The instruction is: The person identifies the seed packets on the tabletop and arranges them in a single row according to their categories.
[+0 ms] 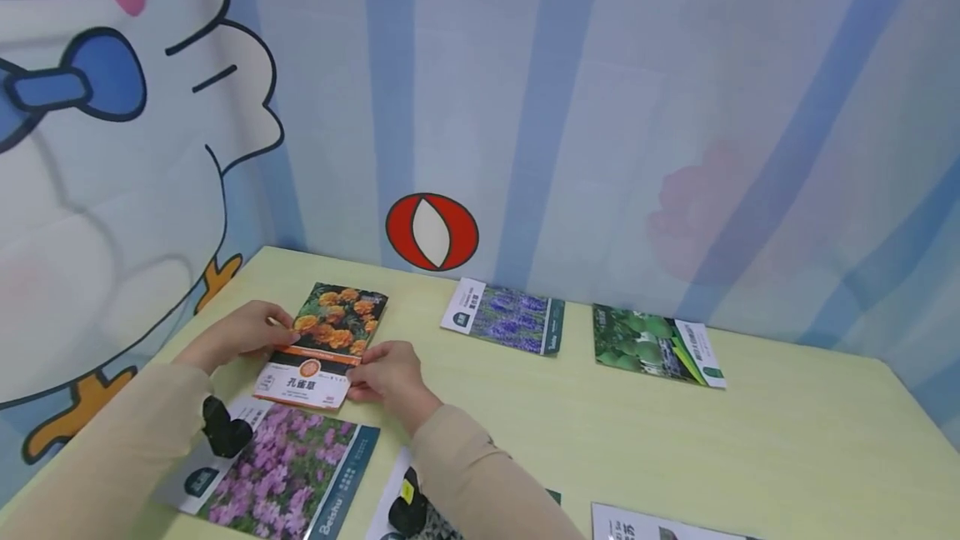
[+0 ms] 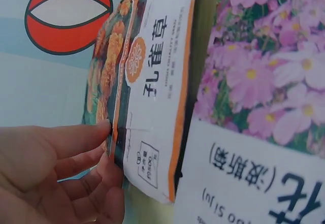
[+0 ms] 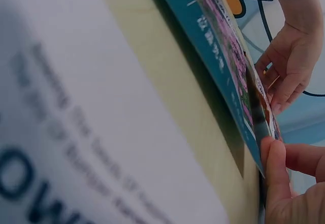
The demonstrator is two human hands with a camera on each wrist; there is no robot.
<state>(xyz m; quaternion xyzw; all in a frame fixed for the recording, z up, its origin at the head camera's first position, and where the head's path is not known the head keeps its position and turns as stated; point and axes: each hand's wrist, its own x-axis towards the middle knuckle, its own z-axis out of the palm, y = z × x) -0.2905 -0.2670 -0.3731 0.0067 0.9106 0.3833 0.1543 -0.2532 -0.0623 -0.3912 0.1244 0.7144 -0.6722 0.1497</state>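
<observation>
On the table [image 1: 765, 432], left side: orange packet [image 1: 322, 344] between two hands.
Left hand [image 1: 243, 330] and right hand [image 1: 393, 379] each pinch one side edge, fingertips closed on it; it sits just beyond the pink packet [image 1: 277, 469]. Judged light, thin, bendable, perhaps slick; best held by opposite edges, since a mid-face squeeze could crease it.

Behind the pale yellow table [image 1: 750, 440] hangs a light backdrop [image 1: 465, 107] with broad blue stripes [image 1: 390, 65], gently creased at the left. It carries a large white cartoon figure [image 1: 67, 232] — blue bow tie [image 1: 112, 73], orange feet [image 1: 78, 415], black outlines — and a red oval [image 1: 465, 232] with a white centre. A faint pink shape [image 1: 727, 215] shows toward the right — the light is soft.
</observation>
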